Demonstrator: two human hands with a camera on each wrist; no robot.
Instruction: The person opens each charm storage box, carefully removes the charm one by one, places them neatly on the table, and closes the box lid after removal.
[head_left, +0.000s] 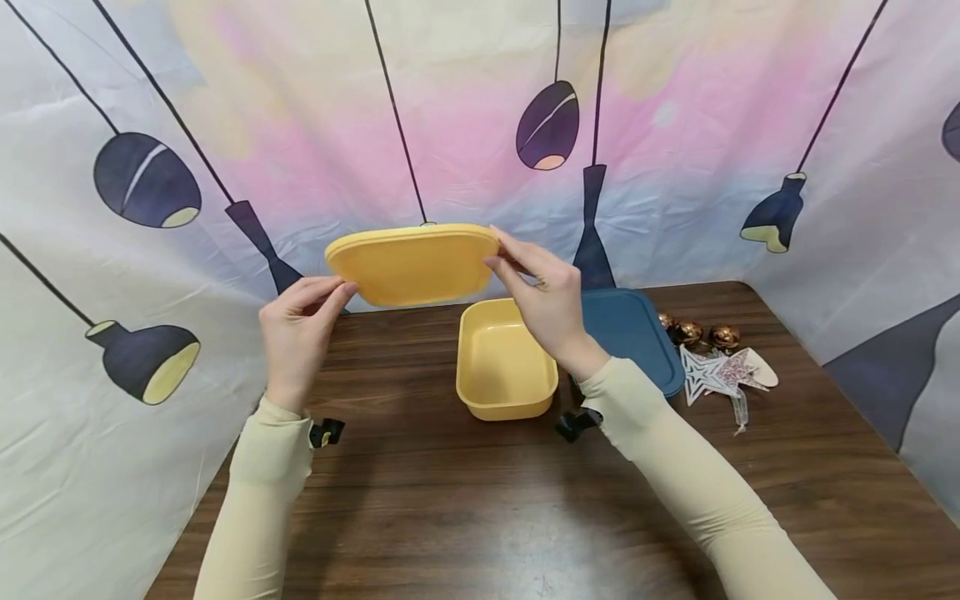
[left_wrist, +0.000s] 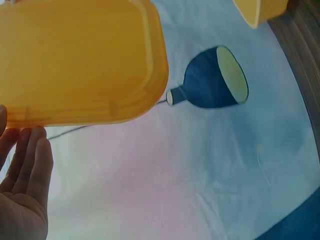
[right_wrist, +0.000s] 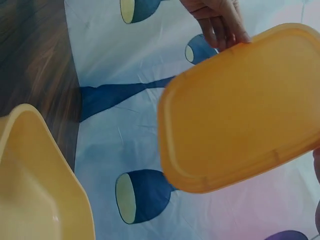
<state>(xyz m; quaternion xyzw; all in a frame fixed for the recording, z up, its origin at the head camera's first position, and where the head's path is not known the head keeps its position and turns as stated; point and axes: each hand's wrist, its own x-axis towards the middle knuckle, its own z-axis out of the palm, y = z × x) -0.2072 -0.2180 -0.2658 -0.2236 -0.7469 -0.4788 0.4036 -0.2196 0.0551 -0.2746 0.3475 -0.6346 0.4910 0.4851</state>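
A yellow rectangular lid (head_left: 420, 265) with rounded corners is held up in the air, tilted so its broad face shows. My left hand (head_left: 300, 329) pinches its left edge between thumb and fingers. At the opposite edge, my right hand (head_left: 543, 296) pinches it the same way. Below and to the right, a yellow plastic container (head_left: 504, 367) stands uncovered on the table, its visible inside bare. The right wrist view has the lid (right_wrist: 245, 110) between both hands, with the container (right_wrist: 40, 185) at lower left.
A dark blue lid (head_left: 626, 333) lies on the wooden table (head_left: 465, 508) behind my right forearm. Beside it are shiny copper-coloured bells (head_left: 724, 337) and star ornaments (head_left: 708, 372). A printed cloth (head_left: 465, 125) with lamp drawings hangs behind the table.
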